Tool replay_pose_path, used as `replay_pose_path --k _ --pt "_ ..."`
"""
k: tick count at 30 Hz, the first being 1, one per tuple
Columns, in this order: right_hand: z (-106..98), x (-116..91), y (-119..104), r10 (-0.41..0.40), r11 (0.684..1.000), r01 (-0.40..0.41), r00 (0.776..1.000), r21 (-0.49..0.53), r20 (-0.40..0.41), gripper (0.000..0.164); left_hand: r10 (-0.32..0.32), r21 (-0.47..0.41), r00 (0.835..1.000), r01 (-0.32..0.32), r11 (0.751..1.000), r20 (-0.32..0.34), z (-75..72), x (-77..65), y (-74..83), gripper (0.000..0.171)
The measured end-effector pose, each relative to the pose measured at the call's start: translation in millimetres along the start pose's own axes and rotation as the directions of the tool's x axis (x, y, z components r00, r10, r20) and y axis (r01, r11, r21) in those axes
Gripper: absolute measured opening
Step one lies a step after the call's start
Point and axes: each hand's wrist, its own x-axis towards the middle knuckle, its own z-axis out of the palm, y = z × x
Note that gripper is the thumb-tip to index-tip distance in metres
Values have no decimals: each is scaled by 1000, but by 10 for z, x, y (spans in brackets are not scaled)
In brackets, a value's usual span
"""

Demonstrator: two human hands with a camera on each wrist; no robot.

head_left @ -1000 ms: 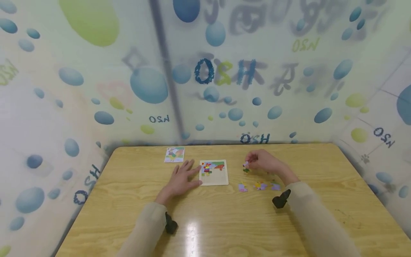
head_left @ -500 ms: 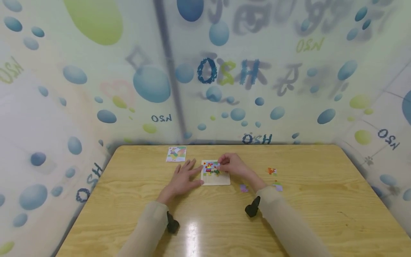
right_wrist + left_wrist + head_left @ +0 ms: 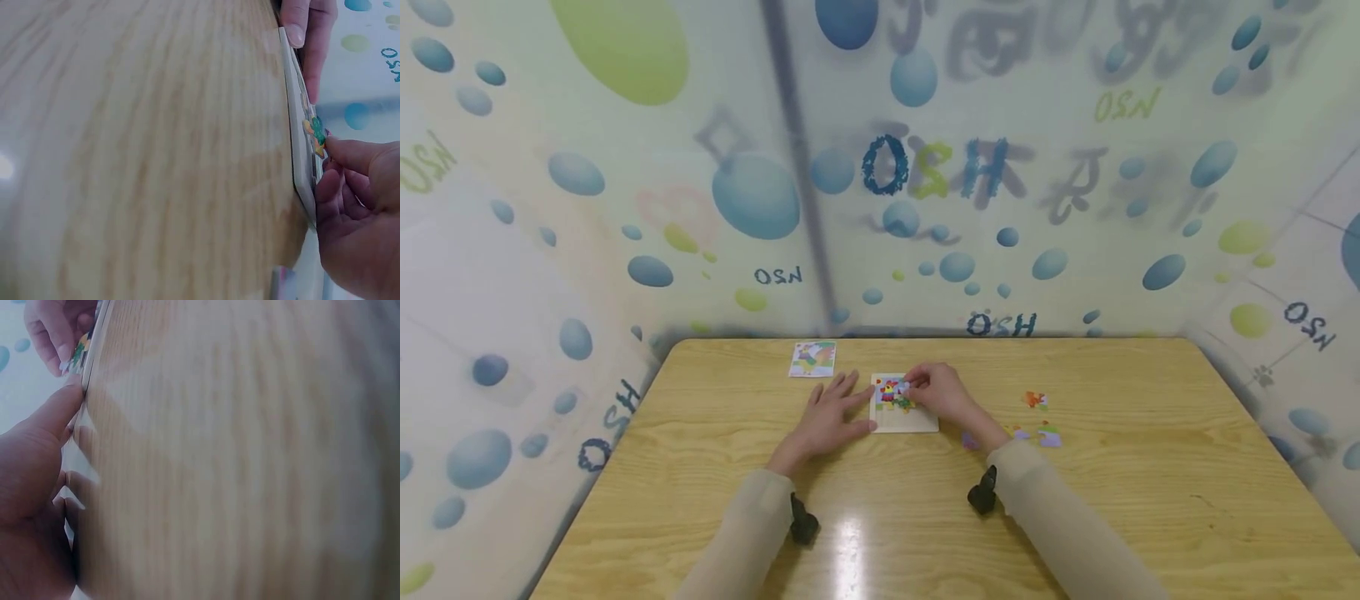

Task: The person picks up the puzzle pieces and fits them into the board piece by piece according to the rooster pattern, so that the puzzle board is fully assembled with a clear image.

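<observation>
A square puzzle board (image 3: pixel 922 425) with a pale wooden rim lies on the table, partly filled with colourful pieces showing a bird's head. Over its middle, my right hand (image 3: pixel 944 393) pinches a green and yellow puzzle piece (image 3: pixel 317 131) between thumb and fingers. In the right wrist view that piece sits tilted on or just above the board's surface; full contact is hard to tell. My left hand (image 3: pixel 826 421) lies spread on the table, its thumb and index fingertip touching the board's left edge. The upper right part of the board is hidden behind the right fingers.
Right of the board lie an orange puzzle piece (image 3: pixel 1034 400) and a purple and green piece (image 3: pixel 1049 437), with others partly under the right forearm. A square picture card (image 3: pixel 812 360) lies at the back left. A patterned wall (image 3: pixel 1075 167) rises behind the wooden table (image 3: pixel 880 508).
My right hand has picked up the puzzle piece right of the board and carried it left onto the board, then shifted it slightly. The left hand has stayed at the board's edge.
</observation>
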Motion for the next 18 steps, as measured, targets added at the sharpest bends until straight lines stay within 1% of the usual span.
replay_pose_path --k 6,10,18 --pt "24 20 5 -10 998 10 1000 -57 -1 16 15 -4 1000 -15 1000 -7 7 15 3 64" --pt "34 38 7 -20 996 20 1000 -85 2 16 9 0 1000 -9 1000 -3 5 18 3 64" --pt "63 28 -39 6 996 -5 1000 -84 5 13 -2 -4 1000 2 1000 4 -9 -10 14 63"
